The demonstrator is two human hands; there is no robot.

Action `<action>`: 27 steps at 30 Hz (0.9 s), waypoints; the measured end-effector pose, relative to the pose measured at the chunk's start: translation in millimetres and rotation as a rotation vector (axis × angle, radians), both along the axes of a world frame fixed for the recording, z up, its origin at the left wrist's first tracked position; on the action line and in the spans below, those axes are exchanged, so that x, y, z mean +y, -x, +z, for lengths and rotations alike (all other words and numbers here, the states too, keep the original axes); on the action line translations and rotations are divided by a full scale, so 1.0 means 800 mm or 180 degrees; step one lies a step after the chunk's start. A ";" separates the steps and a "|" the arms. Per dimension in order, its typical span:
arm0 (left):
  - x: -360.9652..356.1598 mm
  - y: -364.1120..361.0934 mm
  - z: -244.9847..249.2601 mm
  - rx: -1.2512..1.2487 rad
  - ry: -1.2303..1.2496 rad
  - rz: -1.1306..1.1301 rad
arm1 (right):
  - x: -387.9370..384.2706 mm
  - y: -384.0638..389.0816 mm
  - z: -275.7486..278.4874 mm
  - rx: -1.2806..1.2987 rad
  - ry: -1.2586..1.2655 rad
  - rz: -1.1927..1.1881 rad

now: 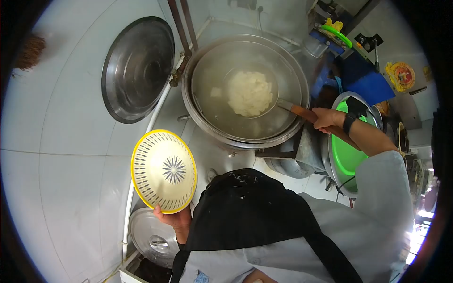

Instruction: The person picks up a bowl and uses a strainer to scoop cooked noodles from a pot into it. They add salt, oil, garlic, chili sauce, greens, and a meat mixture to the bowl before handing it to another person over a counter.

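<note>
My right hand (pixel 325 119) is closed around the wooden handle (pixel 304 113) of a strainer. The strainer's round head lies in the large metal pot (pixel 188 101), and a heap of pale, soft-looking food (pixel 250 93) rests in it amid cloudy liquid. A small pale piece (pixel 215 92) floats to the left of the heap. My left hand (pixel 174 217) grips the lower rim of a cream plastic basket (pixel 160 165) with a yellow edge and slots. The basket is tilted, below and left of the pot, with no food seen in it.
A large dark metal lid (pixel 137 70) leans against the white tiled wall. Below the basket is a silver lid (pixel 155 231) with a handle. On the right are a green basin (pixel 347 153) and a blue container (pixel 365 78). A white pipe (pixel 158 111) runs along the wall.
</note>
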State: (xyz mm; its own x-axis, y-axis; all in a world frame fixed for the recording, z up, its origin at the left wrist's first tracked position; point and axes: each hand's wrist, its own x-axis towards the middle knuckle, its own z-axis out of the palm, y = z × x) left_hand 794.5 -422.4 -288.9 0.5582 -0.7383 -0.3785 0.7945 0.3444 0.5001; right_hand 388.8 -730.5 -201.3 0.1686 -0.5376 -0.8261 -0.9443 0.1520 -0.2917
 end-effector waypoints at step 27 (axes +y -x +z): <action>0.009 -0.011 -0.011 0.0044 0.0000 -0.0114 | 0.008 -0.020 0.064 0.0591 0.0368 0.1405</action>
State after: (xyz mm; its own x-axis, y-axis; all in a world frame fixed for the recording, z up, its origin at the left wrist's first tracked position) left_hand 803.1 -415.3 -297.5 0.5263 -0.7576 -0.3860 0.8131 0.3157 0.4891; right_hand 404.7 -724.5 -150.4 0.2567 -0.5378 -0.8030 -0.9490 -0.2978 -0.1038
